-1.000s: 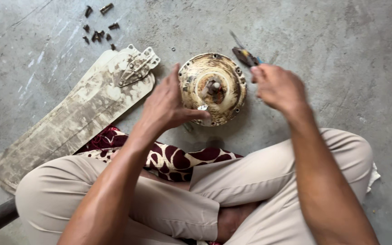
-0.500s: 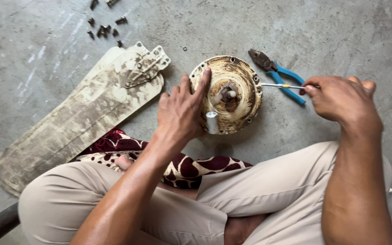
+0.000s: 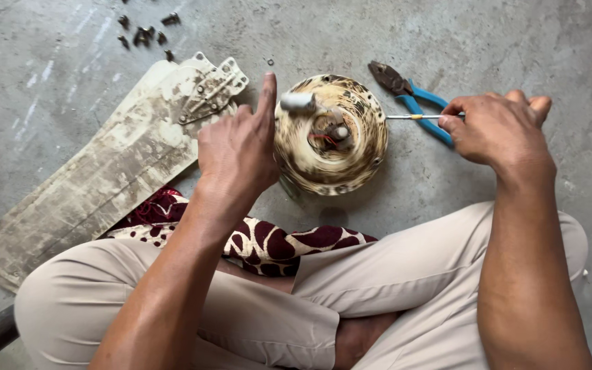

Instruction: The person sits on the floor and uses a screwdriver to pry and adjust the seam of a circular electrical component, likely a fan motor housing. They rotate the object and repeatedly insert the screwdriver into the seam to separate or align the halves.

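- Shifted since half a second ago: motor tipped, left hand now beside it, forefinger raised, fingers loose.
- Right hand closed on screwdriver, tip at motor's rim.
- Already off: blade; pliers idle beyond.
- Screws loose farthest; casing unopened.

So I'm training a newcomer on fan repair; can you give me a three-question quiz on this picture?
1. Which hand holds the screwdriver?
2. True or false: the pliers lie on the fan blade.
3. What does the left hand touch: (a) motor housing, (b) pliers, (c) loose screws?

Key: 1. The right hand. 2. False; they lie on the floor beside the housing. 3. (a).
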